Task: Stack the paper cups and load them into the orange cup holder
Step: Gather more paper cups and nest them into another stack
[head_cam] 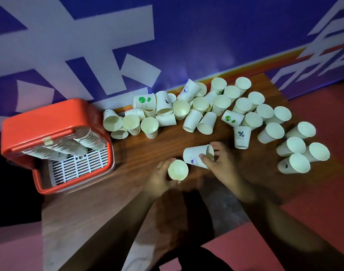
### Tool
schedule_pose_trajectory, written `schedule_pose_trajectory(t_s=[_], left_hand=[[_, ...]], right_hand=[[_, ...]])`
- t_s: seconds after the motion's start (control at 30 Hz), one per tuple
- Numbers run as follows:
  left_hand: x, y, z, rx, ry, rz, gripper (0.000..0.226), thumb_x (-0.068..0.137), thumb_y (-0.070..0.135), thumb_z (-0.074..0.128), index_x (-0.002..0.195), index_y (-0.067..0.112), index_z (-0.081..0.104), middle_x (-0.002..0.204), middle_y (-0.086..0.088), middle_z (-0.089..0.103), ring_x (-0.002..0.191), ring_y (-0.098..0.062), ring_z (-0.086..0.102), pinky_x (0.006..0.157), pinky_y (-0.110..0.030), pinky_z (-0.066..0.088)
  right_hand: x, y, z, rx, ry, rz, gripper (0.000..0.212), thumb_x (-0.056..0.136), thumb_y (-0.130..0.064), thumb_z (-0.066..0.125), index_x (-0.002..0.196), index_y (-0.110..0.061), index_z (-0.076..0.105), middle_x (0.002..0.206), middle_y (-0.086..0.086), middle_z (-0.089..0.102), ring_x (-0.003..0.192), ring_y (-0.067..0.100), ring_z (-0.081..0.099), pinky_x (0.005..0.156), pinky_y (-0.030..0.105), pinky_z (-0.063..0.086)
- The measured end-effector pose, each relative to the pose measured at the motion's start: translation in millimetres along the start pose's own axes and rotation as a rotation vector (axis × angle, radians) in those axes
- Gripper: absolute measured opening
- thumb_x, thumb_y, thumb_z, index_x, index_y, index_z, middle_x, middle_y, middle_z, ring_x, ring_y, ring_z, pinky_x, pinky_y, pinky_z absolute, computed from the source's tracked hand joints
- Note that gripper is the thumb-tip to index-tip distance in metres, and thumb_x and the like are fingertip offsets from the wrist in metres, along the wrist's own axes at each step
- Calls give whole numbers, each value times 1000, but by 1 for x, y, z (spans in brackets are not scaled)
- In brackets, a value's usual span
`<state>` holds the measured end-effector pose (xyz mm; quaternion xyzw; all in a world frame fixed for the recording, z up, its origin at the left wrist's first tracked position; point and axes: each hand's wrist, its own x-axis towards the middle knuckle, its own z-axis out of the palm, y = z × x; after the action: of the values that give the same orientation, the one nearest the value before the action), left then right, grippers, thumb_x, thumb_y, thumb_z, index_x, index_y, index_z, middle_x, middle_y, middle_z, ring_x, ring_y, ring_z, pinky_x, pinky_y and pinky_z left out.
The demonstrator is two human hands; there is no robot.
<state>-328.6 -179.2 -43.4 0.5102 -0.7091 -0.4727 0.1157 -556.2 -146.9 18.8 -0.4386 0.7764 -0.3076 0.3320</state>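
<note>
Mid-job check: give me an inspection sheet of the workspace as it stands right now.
Surface: wooden table, bare in front of the hands.
Job's things: orange cup holder at left, stacked cups lying inside on a white grid; many loose paper cups along the far edge and right, some upright, some tipped.
Clutter: nothing seen.
Grippers: left hand holds one cup, mouth toward the camera; right hand holds a printed cup on its side.
Cables: nothing seen.
Surroundings: blue wall with white lettering; red floor.

A dark wooden counter (147,153) stands against a blue wall (206,36) with big white shapes — the floor (323,192) is red, the light dim.
</note>
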Motion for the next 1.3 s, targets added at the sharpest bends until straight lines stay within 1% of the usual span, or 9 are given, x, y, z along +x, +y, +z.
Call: schedule_pose_trajectory(t_s=[0.17,0.27,0.4,0.57,0.8,0.9,1.03,1.2,1.3], left_hand=[[-4,-1,-2,-52,-103,-18,96,78,22,83,154,26,25,143,15,33,135,-2,28,106,-15,23],[-4,-10,-21,10,-49,-83,83,84,19,77,153,20,30,146,3,37,139,-11,31,106,-13,21],[4,-23,-56,110,131,-187,52,88,18,72,135,8,52,122,1,51,123,-27,52,99,-29,40],[30,-20,-90,186,235,-174,41,88,25,70,126,15,57,122,-7,55,115,-24,54,97,-36,46],[81,11,-102,226,301,-195,56,86,23,70,138,14,49,134,-17,45,120,-34,51,105,-39,41],[101,12,-101,278,236,-249,61,88,24,69,143,10,45,136,-22,52,123,-37,52,102,-40,43],[117,-4,-100,319,145,-323,62,92,28,64,146,9,42,138,-19,56,127,-35,53,102,-41,44],[116,-20,-98,344,207,-240,40,91,23,65,126,4,60,122,-17,66,110,-32,62,90,-36,49],[106,-19,-98,343,287,-146,29,89,27,71,107,5,67,105,-13,70,96,-28,66,80,-33,50]], right_hand=[[-9,-18,3,-97,-132,-184,64,70,-56,71,126,-32,52,123,-7,50,109,13,56,90,38,52],[-10,-21,13,-209,-228,-300,64,75,-45,77,131,-28,51,128,-8,44,116,11,50,97,29,44],[-8,-14,35,-347,-324,-420,68,75,-42,78,133,-22,50,129,-5,43,120,15,46,101,31,42],[-5,3,60,-528,-346,-537,70,75,-44,76,135,-16,52,131,3,49,119,25,48,102,41,42],[7,7,57,-454,-331,-417,72,84,-57,62,143,-19,42,142,3,37,131,21,35,111,39,33],[29,4,43,-407,-225,-296,66,90,-55,54,142,-17,40,142,6,37,130,25,39,107,41,39],[68,4,22,-477,-50,-243,58,92,-44,59,136,-9,47,138,17,41,127,34,43,101,45,44],[120,12,3,-502,129,-144,48,86,-31,66,119,1,54,118,23,51,108,40,53,91,43,44],[140,12,0,-543,92,-97,57,89,-37,62,133,-3,46,125,25,48,115,39,48,96,42,40]])
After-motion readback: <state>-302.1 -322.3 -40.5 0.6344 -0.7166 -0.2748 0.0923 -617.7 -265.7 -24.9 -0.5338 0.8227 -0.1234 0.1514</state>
